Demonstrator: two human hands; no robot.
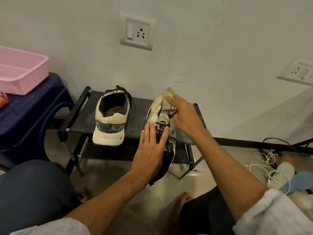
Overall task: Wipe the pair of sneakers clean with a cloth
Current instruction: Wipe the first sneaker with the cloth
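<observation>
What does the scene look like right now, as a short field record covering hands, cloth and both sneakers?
left hand: flat, fingers straight, on the laces of the held sneaker
right hand: holds cloth against held sneaker, at the toe
held sneaker: on rack, toe toward wall, heel overhanging the front edge
other sneaker: upright on rack, heel toward camera, untouched

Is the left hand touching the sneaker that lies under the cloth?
Touching. In the head view the left hand lies flat on the laces of the sneaker, fingers straight, while the right hand holds the cloth on its toe.
</observation>
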